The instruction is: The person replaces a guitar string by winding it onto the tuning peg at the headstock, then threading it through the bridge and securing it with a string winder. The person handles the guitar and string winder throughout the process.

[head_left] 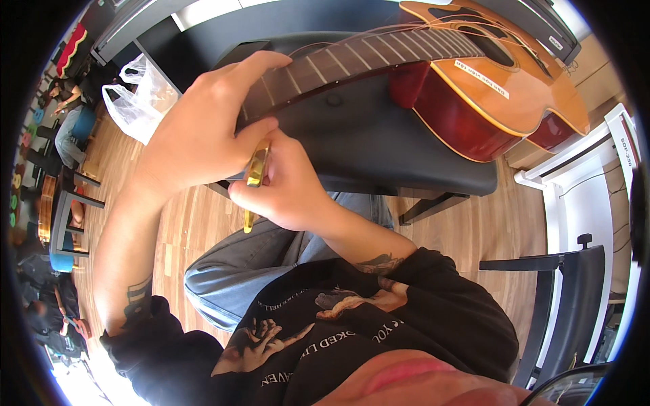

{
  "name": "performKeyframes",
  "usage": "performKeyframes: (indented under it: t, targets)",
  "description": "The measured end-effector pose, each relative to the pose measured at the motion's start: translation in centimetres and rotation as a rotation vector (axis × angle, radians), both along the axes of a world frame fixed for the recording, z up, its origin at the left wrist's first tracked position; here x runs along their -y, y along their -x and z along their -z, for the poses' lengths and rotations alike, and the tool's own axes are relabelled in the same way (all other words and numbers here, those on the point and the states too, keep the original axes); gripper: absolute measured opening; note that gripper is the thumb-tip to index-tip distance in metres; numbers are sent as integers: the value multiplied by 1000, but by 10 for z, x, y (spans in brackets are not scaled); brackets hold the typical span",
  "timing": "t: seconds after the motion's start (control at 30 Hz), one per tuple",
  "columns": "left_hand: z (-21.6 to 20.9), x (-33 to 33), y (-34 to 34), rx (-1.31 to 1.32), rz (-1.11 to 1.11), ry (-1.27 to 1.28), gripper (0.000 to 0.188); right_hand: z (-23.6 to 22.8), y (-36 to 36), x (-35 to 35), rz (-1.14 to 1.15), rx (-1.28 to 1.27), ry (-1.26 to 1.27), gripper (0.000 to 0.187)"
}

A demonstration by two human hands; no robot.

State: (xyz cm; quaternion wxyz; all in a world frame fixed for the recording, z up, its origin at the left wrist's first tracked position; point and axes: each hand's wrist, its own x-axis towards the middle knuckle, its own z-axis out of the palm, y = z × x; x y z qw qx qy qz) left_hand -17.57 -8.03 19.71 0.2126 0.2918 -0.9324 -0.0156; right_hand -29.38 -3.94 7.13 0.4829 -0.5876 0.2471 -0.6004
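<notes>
An acoustic guitar (535,98) with an orange top and dark red sides lies on a black padded bench (359,142), its neck (352,61) pointing left. Loose strings (379,29) curl above the fretboard and soundhole. My left hand (196,128) wraps around the far left end of the neck, index finger over the fretboard and thumb on the near side; its other fingers and the headstock are hidden. Just below it, my right hand (288,183) is closed on a shiny gold-coloured metal tool (256,166), whose exact kind I cannot make out. The tool's upper end is close to my left thumb.
A white plastic bag (142,98) is at the upper left, beyond my left forearm. A black folding seat or stand (569,298) and a white frame (575,169) are on the right. Other people and stools are at the far left. Wooden flooring (447,230) lies below.
</notes>
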Motion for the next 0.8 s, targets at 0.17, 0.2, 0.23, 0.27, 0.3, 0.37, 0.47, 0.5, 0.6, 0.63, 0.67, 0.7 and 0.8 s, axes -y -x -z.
performKeyframes:
  t: [0.17, 0.2, 0.23, 0.27, 0.3, 0.37, 0.47, 0.5, 0.6, 0.63, 0.67, 0.7, 0.8]
  targets:
    - [-4, 3, 10, 35, -28, -184, 62, -10, 25, -17, -224, -79, -210, 54]
    - [-3, 3, 18, 19, -53, -259, 61, -14, 34, -24, -168, -157, -129, 57]
    - [-5, 3, 22, 11, -95, -331, 61, -17, 41, -30, -119, -225, -50, 61]
    - [-3, 2, 28, -4, -87, -311, 60, -22, 48, -40, -25, -302, 96, 64]
    - [0, 1, 35, -19, -77, -292, 59, -23, 56, -48, 14, -367, 138, 65]
    - [7, 5, 47, -52, -39, -197, 57, -26, 76, -63, 114, -503, 227, 67]
    - [9, 11, 62, -49, -29, -91, 55, -41, 107, -81, 122, -648, 166, 56]
    - [4, 11, 65, -23, -55, -128, 55, -41, 115, -82, 150, -624, 168, 53]
    - [-3, 6, 74, 39, -141, -178, 56, -61, 141, -85, 236, -577, 33, 44]
    - [-5, 4, 76, 55, -173, -183, 56, -56, 147, -81, 366, -570, 184, 40]
    - [-7, 4, 77, 44, -167, -171, 58, -54, 154, -78, 406, -577, 209, 37]
    - [-7, 5, 78, 44, -163, -172, 59, -55, 161, -79, 447, -584, 233, 35]
    - [-7, 8, 77, 14, -149, -179, 61, -78, 188, -103, 426, -659, 225, 39]
